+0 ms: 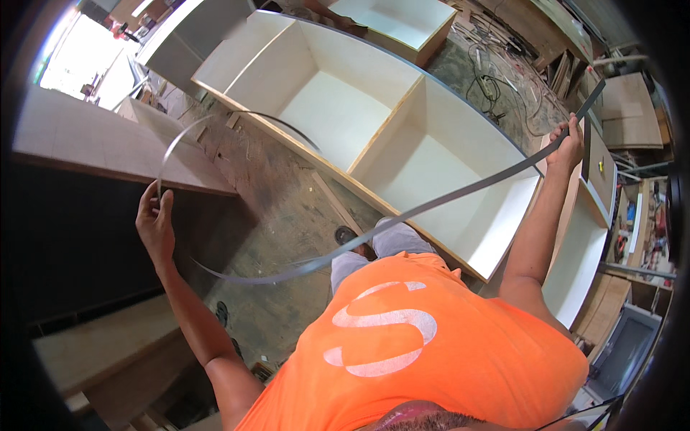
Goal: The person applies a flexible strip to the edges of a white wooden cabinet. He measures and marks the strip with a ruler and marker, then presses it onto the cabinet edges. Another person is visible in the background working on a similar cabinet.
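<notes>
Fig.: head view, looking down over person in orange shirt. Both arms spread wide, w/ a long, thin, flexible grey edge-banding strip strung between them.

Left hand: raised at lower left, fingers curled loosely round the strip where it loops; thumb and fingers pinch the band, grip partly closed. From this hand the strip curves up and over in a wide arc above the dusty concrete floor, then swings back low past the person's legs.

Right hand: raised at upper right, closed round the strip near its far end; a short tail sticks out beyond the fist toward upper right.

Key relation: strip's long axis runs diagonally, lower left to upper right, roughly taut from knee level to right hand, slack and looped on the left side. It passes across the near corner of the long white-lined plywood cabinet carcass, which lies open-face-up on the floor w/ dividers forming several compartments. Right hand sits nearer the carcass, above its right-end compartment; left hand is well apart from it, beside a pale board-topped tabletop at left.

Whether strip touches the carcass edge: cannot tell. Second white box beyond, apart.
</notes>
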Action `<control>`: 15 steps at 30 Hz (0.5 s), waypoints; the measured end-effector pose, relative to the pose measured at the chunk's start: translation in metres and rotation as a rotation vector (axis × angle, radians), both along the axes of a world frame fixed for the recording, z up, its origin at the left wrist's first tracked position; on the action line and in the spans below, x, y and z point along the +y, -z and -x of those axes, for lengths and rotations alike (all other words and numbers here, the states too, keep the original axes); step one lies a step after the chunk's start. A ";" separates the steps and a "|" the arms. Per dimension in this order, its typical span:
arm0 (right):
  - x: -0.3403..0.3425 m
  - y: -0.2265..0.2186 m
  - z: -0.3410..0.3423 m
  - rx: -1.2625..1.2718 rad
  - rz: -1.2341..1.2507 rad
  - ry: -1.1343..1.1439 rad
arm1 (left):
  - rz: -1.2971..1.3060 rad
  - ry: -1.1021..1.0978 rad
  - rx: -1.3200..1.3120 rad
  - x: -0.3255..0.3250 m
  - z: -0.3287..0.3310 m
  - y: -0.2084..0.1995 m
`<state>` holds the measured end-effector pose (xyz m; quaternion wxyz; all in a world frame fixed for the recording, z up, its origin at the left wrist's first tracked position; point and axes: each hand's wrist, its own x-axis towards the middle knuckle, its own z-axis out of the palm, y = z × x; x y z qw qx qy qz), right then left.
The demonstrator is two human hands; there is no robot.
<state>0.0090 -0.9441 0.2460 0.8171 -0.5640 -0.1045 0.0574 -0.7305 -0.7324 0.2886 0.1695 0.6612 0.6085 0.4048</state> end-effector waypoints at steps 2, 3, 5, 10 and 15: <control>0.006 0.013 0.010 0.054 0.016 0.024 | 0.051 0.115 0.031 0.053 -0.011 0.004; 0.010 0.019 0.014 0.081 0.023 0.033 | 0.114 0.131 0.040 0.076 -0.019 0.006; 0.020 0.031 0.021 0.119 0.021 0.031 | 0.138 0.184 0.194 0.122 -0.037 0.009; 0.061 0.080 0.030 0.182 0.088 0.079 | 0.104 0.305 0.484 0.239 -0.098 0.026; 0.127 0.168 0.053 0.361 0.142 0.099 | 0.112 0.431 0.748 0.363 -0.160 0.069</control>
